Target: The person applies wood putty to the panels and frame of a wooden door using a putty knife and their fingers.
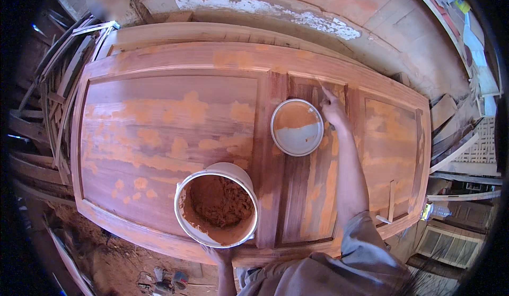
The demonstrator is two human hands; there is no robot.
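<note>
A large wooden panelled door [175, 86] lies flat before me, patched with orange-brown filler. My left hand [218, 253] grips the near underside of a white bucket [241, 174], its fingers mostly hidden by it. Tilted with its mouth toward me, the bucket holds thick reddish-brown paste [220, 203]. My right hand [333, 106] is over the narrow middle panel, index finger stretched forward and the others curled. Whatever it holds is too small to make out. Just left of it lies a round white lid [299, 141], partly coated with the same paste.
A thin wooden stick [391, 200] and a small white object [384, 220] rest at the door's right end. Scrap timber [58, 105] is piled on the left. A wall [318, 23] stands behind the door. Tools [163, 283] lie on the dirt floor.
</note>
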